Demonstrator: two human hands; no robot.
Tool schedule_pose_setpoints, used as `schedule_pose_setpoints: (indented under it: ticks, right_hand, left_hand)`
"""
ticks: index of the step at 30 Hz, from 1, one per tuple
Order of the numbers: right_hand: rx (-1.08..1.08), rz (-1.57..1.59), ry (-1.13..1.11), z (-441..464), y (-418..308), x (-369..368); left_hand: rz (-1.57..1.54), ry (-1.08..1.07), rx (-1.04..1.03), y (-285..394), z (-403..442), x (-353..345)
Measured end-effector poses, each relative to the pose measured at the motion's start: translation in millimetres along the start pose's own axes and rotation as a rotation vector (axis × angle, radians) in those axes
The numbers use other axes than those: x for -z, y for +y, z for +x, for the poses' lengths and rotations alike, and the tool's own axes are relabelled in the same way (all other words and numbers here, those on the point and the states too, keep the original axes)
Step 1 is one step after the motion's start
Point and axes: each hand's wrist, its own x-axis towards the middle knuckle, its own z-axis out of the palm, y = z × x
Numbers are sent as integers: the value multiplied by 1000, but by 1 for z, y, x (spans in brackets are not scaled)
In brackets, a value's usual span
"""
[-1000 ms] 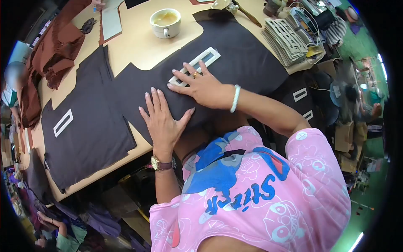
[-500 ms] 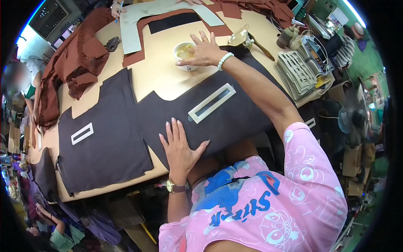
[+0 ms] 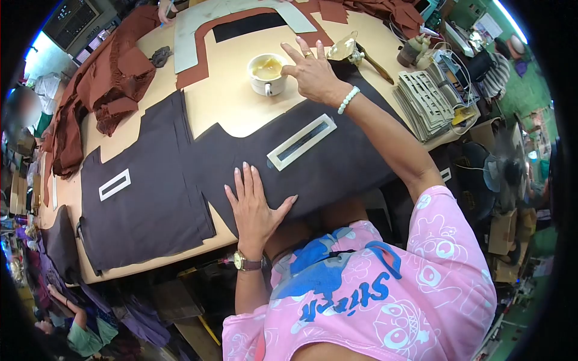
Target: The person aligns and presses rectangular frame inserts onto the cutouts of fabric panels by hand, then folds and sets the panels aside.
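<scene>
My left hand [image 3: 253,207] lies flat with fingers spread on a dark fabric piece [image 3: 355,150] at the table's near edge. My right hand [image 3: 316,72] is raised at the right side of a white cup [image 3: 268,88] of pale yellowish paste [image 3: 268,69]. Its fingers are spread, and one fingertip is at or just over the cup's rim; whether it touches cannot be made out. Between my hands, a pale rectangular frame [image 3: 278,159] with a dark slot lies on the fabric. A smaller white frame [image 3: 114,185] rests on the dark fabric pieces [image 3: 147,207] at left.
Beyond the cup lie a brush [image 3: 376,66] and a paste-smeared pale piece [image 3: 343,48]. Stacked slotted card templates [image 3: 421,102] stand at right, near bottles [image 3: 412,51]. Rust-brown cloth [image 3: 114,75] is heaped at left. Another person's hand [image 3: 167,11] is at the far edge.
My right hand has drawn back from inside the cup to its right side, uncovering the paste and the cup's front. My left hand stays flat on the fabric. The view has shifted slightly.
</scene>
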Motion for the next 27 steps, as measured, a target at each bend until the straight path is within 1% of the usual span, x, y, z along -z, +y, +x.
schedule_pose_setpoints:
  ticks: [3,6,10,13,16,17,20,21,24,25,27]
  right_hand:
    - [57,90,-35,-14,1,0]
    - [29,244,-139,-47,3,13]
    - [-233,602,-240,-111,3,1]
    - [-293,694,-302,-141,1,-13]
    - [-289,510,-283,-152,-14,-19]
    - [-247,267,-258,-152,-18,-18]
    - [-200,-91,-165,-149,-21,-22]
    - [-192,-166,-184,-148,-24,-18]
    - [-195,-343,-247,-146,-40,-13]
    - [-174,-320,-202,-148,-44,-13]
    - [-150,-310,-207,-151,-58,-5]
  left_hand:
    - [22,-13,1,0,0,-1]
    - [32,-21,6,1,0,-2]
    - [42,-20,2,1,0,-2]
    - [52,-24,-1,0,0,-3]
    - [54,-24,-6,0,0,-4]
    - [54,-24,-6,0,0,-4]
    - [61,-23,-6,0,0,-5]
    - [63,-21,-8,0,0,-5]
    - [71,-17,-7,-1,-1,-6]
    - [75,-20,-7,-1,-1,-5]
    - [75,-16,-17,0,0,-6]
